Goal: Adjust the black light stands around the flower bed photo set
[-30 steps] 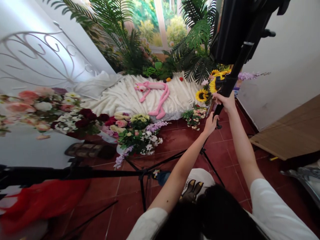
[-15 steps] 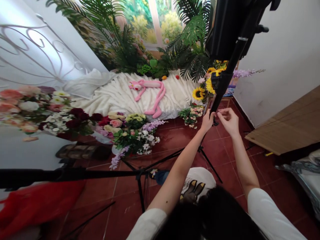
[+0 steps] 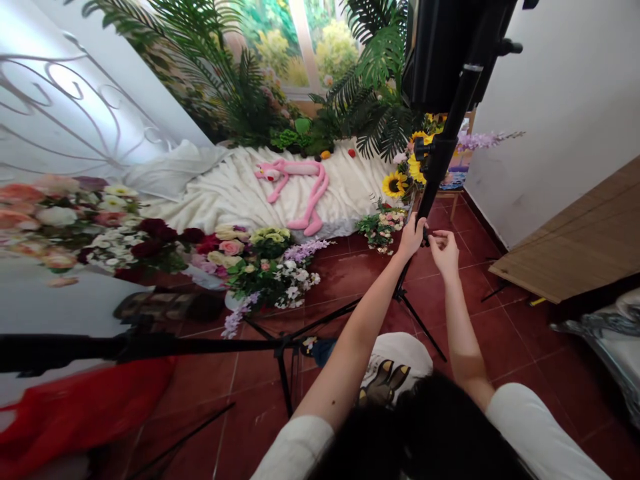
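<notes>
A black stand pole (image 3: 442, 153) slants down in front of me, with a bulky black housing (image 3: 434, 60) near its top. My left hand (image 3: 413, 237) is wrapped around the lower pole. Just right of it, a small black knob (image 3: 425, 237) sticks out from the pole. My right hand (image 3: 444, 253) is beside this knob, with loosely curled fingers and a visible gap between thumb and forefinger. Whether its fingertips touch the knob is hard to make out. Tripod legs (image 3: 419, 327) spread over the red tiles below.
A pink plush toy (image 3: 300, 170) lies on a white blanket (image 3: 220, 183). Artificial flowers (image 3: 270, 267) stand in front, sunflowers (image 3: 395, 185) near the pole. Another black stand (image 3: 200, 345) crosses at lower left beside red cloth (image 3: 100, 400). A wooden panel (image 3: 575, 247) leans at right.
My right hand has come slightly left and down, its fingers more curled. My left hand stays on the pole. The pole and housing appear shifted a little left.
</notes>
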`<state>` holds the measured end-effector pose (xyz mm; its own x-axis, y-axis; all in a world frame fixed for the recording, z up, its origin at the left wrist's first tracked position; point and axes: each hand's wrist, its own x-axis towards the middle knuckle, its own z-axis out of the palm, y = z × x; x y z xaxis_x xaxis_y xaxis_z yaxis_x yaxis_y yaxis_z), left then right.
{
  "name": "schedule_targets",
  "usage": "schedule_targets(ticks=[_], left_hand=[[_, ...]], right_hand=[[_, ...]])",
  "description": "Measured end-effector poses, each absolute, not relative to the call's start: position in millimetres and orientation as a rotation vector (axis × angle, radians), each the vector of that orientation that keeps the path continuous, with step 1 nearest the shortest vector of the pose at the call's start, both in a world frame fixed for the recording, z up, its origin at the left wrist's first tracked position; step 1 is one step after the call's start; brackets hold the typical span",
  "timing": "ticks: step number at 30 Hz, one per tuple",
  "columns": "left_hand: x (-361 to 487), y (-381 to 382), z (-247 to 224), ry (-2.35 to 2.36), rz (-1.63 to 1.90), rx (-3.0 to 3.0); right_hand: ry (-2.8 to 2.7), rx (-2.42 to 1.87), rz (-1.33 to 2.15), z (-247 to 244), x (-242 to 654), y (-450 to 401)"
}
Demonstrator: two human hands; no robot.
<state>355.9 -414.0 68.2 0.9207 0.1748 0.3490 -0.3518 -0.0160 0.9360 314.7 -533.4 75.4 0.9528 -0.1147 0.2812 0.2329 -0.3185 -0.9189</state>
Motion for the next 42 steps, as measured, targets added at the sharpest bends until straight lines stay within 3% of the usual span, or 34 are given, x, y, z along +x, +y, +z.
schedule_targets(ticks=[12, 22, 31, 42], left_hand=[[355, -414, 73, -0.113, 0.393, 1.573], [359, -414, 66, -0.134, 0.417, 1.572], [361, -412, 63, -0.169, 0.430, 1.634], [357, -412, 69, -0.162, 0.421, 1.632]], right_hand=[[0.233, -1.411, -0.014, 52, 345, -524], [-0.029, -1.544, -0.391, 57, 296, -514], [0.058, -1.531, -0.561, 58, 289, -497], [0.188, -1.949, -0.694, 66, 285, -500]])
